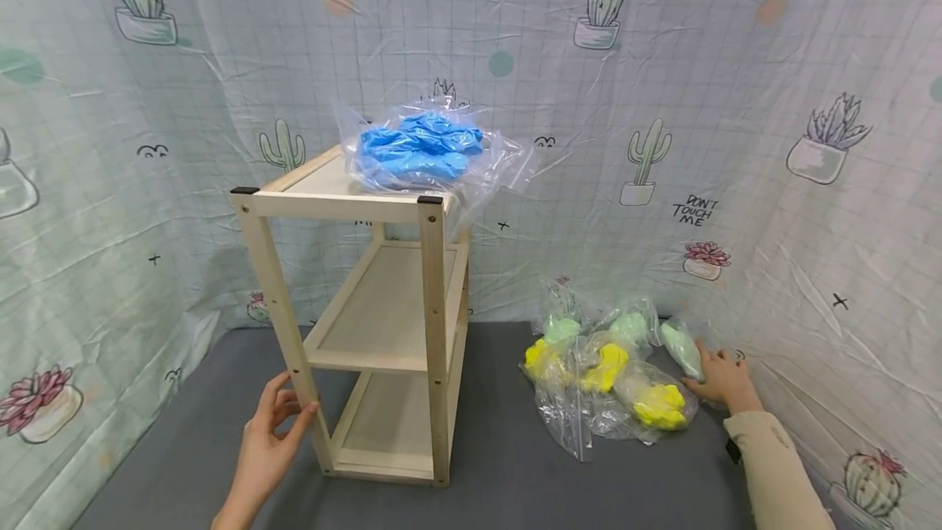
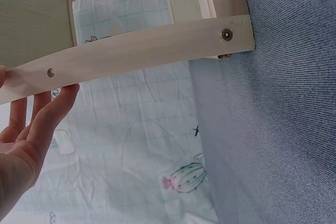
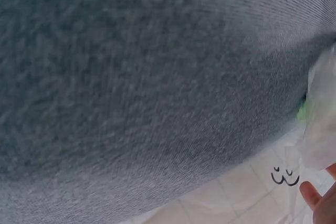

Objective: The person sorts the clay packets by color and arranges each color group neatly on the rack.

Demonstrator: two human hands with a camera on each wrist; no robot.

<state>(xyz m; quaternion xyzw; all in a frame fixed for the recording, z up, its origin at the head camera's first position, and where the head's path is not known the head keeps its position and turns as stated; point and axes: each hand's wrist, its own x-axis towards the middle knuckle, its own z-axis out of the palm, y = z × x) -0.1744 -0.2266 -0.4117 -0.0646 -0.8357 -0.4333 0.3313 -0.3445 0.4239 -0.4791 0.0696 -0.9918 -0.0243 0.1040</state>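
Left hand (image 1: 268,436) clamps its fingers on the front-left leg (image 1: 278,309) of a wooden shelf (image 1: 383,301) on the grey worktop (image 1: 500,432); at right, right hand (image 1: 724,379) touches a bagged pale-green bundle (image 1: 681,348), grip unclear.

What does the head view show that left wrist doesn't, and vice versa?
Only head: the blue bundle in a clear bag on the rack's top, the bagged yellow bundles and pale green bundles on the right, and the right hand at one of the green ones.

Only left wrist: close detail, such as the recess in the bolt head and the gray surface's ribbed texture.

Both: the left hand at the rack's leg, the gray surface and the cactus-print curtain.
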